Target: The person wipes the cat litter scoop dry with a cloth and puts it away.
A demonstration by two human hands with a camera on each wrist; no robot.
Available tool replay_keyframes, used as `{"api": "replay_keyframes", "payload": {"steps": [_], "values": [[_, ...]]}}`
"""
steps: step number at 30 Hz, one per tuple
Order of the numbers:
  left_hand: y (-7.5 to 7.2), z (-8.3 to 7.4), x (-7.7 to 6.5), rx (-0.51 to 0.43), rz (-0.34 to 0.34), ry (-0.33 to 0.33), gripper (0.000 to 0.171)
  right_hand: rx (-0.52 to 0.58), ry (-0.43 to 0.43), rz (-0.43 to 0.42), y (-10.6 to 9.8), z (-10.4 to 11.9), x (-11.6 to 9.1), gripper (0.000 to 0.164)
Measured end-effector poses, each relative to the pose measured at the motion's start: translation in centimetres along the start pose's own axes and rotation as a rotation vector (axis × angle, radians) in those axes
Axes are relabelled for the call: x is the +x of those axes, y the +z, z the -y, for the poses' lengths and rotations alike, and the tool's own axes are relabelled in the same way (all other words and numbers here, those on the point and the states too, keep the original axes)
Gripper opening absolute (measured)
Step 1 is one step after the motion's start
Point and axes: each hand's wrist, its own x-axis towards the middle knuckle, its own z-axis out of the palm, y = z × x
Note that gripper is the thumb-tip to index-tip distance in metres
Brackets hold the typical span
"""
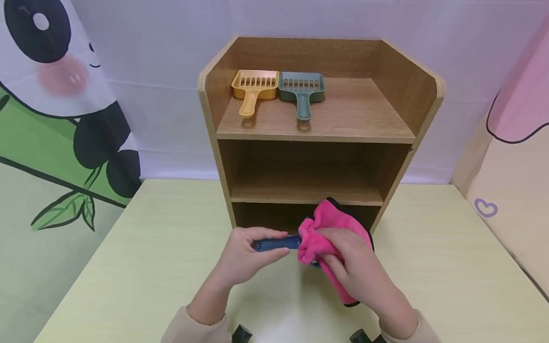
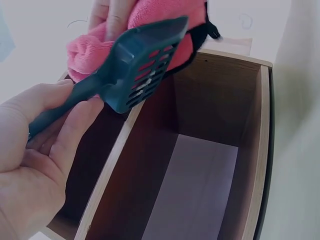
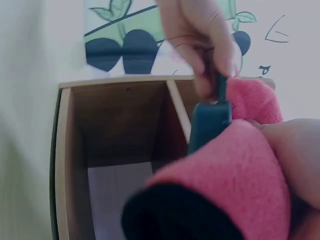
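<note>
My left hand grips the handle of a dark blue slotted litter scoop, its head pointing to the right. In my right hand is a bunched pink cloth with black edging, pressed around the scoop's head. From above, the cloth hides most of that head; the left wrist view shows its slots with pink behind them. Both hands are over the table in front of a wooden shelf unit.
On the top shelf a yellow litter scoop and a grey-green litter scoop stand side by side at the left. The pale table extends to both sides. A printed cloth backdrop hangs behind.
</note>
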Motion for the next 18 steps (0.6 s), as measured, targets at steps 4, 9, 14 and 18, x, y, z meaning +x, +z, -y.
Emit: {"api": "replay_keyframes", "payload": {"steps": [4, 9, 14, 18], "values": [[-0.1, -0.1, -0.1, 0.010, -0.018, 0.034, 0.026, -0.075, 0.042, 0.000, 0.4, -0.3, 0.0, 0.028], [0.1, 0.0, 0.1, 0.035, -0.011, 0.030, 0.023, -0.196, 0.126, 0.048, 0.4, -1.3, -0.3, 0.022], [0.0, 0.1, 0.1, 0.029, -0.019, -0.004, 0.023, -0.244, 0.143, 0.035, -0.2, -2.3, -0.4, 0.022], [-0.2, 0.2, 0.2, 0.011, -0.026, -0.047, 0.027, -0.225, 0.158, 0.009, -1.0, -2.6, -0.4, 0.019]]}}
